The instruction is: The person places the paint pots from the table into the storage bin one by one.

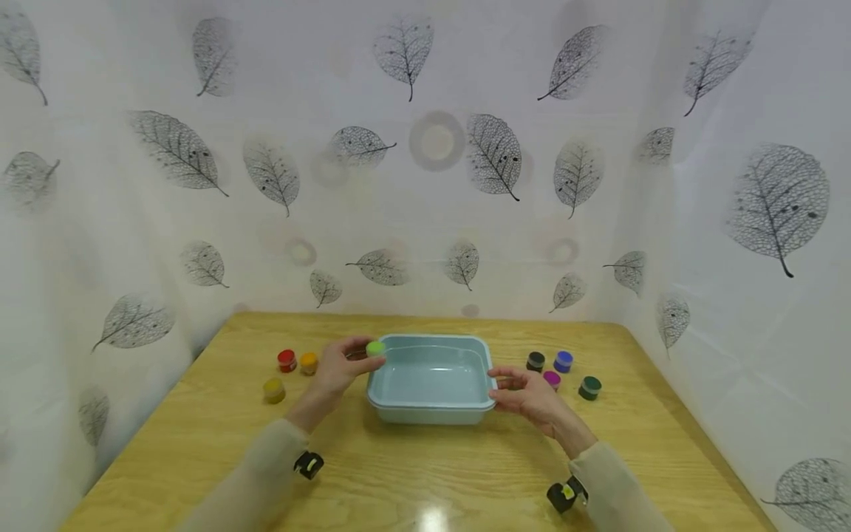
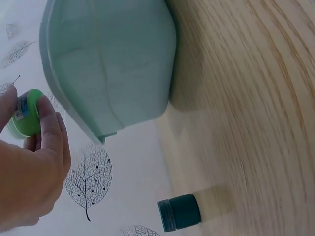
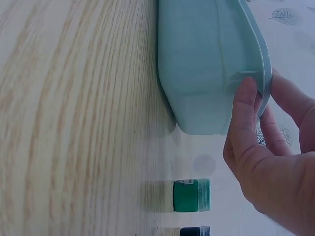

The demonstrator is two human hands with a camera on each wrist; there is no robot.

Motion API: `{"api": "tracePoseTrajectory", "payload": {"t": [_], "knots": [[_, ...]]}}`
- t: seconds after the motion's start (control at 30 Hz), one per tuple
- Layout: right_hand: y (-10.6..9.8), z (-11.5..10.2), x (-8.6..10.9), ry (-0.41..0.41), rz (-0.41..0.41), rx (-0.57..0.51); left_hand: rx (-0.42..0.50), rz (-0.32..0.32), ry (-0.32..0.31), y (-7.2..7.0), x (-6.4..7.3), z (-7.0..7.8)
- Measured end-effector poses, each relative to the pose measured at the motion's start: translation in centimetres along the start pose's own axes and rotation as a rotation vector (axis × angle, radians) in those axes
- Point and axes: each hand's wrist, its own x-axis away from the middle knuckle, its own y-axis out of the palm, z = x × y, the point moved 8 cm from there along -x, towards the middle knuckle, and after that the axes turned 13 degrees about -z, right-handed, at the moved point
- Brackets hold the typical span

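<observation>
A small green paint jar (image 1: 375, 348) is pinched between the thumb and fingers of my left hand (image 1: 342, 369), up at the left rim of a pale blue-green plastic basin (image 1: 428, 416). In the left wrist view the jar (image 2: 30, 114) lies sideways between the fingertips, apart from the basin wall (image 2: 133, 64). On the basin's opposite side, my right hand (image 1: 532, 399) grips the rim. The right wrist view has the thumb over the rim (image 3: 267, 73) and fingers against the outer wall. What I see of the basin's inside holds nothing.
Left on the wooden table (image 1: 425, 473) stand red (image 1: 286, 360), orange (image 1: 309, 363) and yellow (image 1: 274, 390) jars. Black (image 1: 535, 361), blue (image 1: 563, 361), magenta (image 1: 552, 380) and dark green (image 1: 589, 388) jars stand right. A leaf-patterned curtain (image 1: 425, 214) surrounds the table's back and sides.
</observation>
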Motion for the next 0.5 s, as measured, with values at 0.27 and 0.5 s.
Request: {"api": "tracePoseTrajectory", "payload": {"t": [0.27,0.5], "knots": [[0.0,0.0,-0.2,0.005,0.030,0.018,-0.059,0.004,-0.009,0.9,-0.5,0.0],[0.2,0.1,-0.1,-0.001,0.024,-0.014,-0.057,0.000,-0.025,2.1,-0.8,0.6]]}}
